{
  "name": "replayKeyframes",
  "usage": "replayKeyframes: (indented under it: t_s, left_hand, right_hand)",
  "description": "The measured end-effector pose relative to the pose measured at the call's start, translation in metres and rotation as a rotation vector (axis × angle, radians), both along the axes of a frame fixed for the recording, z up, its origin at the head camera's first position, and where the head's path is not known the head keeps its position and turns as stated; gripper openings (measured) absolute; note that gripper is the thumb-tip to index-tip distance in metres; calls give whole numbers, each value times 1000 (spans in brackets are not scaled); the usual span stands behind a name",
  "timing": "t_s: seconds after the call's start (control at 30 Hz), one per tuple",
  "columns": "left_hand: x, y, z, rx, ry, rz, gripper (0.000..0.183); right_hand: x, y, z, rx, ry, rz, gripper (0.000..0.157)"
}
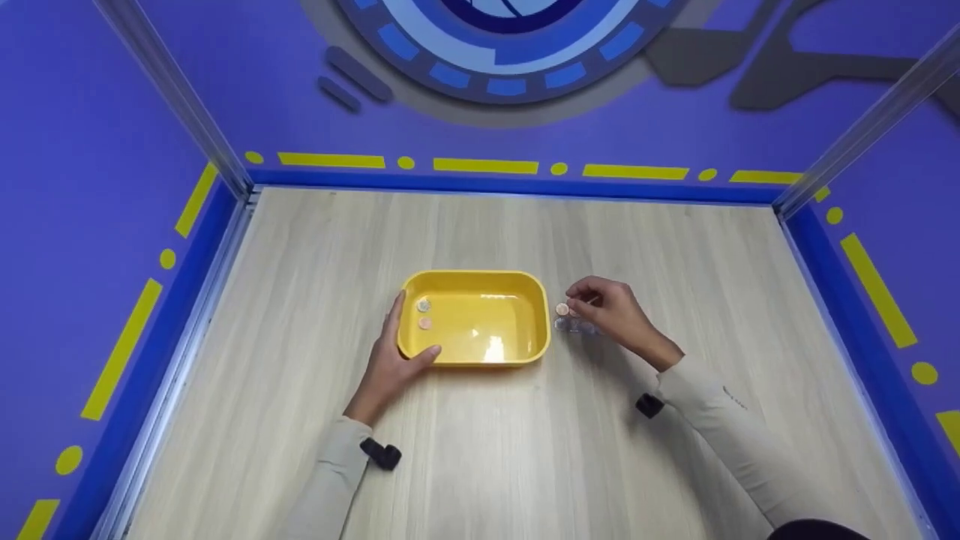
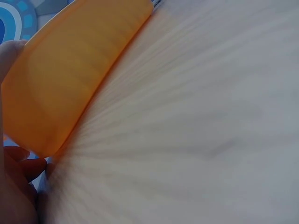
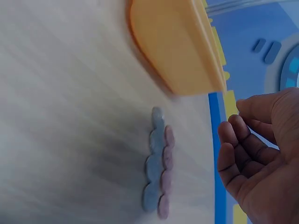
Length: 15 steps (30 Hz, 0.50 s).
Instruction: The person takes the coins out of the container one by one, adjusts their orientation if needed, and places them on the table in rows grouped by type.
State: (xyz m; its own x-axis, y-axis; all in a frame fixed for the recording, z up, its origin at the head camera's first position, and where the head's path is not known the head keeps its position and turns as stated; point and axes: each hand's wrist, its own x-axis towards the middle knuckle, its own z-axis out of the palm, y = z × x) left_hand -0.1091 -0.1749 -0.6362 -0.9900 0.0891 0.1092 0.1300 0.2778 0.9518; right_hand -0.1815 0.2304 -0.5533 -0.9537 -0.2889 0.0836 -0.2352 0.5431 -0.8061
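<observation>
My left hand [image 1: 390, 365] holds a yellow plastic tub [image 1: 480, 273] at its left end, with the thumb over the near rim and the fingers along the outer wall. Inside the tub lie a silver coin [image 1: 424, 306] and a copper coin [image 1: 425, 323]. Just right of the tub, my right hand [image 1: 613, 311] hovers over the coins on the table, fingers loosely bent and thumb near the index finger. No coin shows between its fingertips. The right wrist view shows a row of silver coins [image 3: 153, 168] beside a row of copper coins [image 3: 167, 181].
The wood-grain table [image 1: 480, 450] is enclosed by blue-purple panels [image 1: 480, 182] with yellow markings at the back and both sides. Metal posts [image 1: 180, 97] stand at the back corners. A black wrist camera [image 1: 381, 454] sits on the left sleeve.
</observation>
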Motion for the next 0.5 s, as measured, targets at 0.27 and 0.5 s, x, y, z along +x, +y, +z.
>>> replayKeyframes:
  t_s: [0.27,0.5]
  left_hand:
    - [-1,0,0,-10,-19,-1,116]
    - [-1,1,0,-9,-11,11,114]
  right_hand:
    - [-13,-26,13,-42,23,117,11]
    - [-18,-44,20,-9,27,214,14]
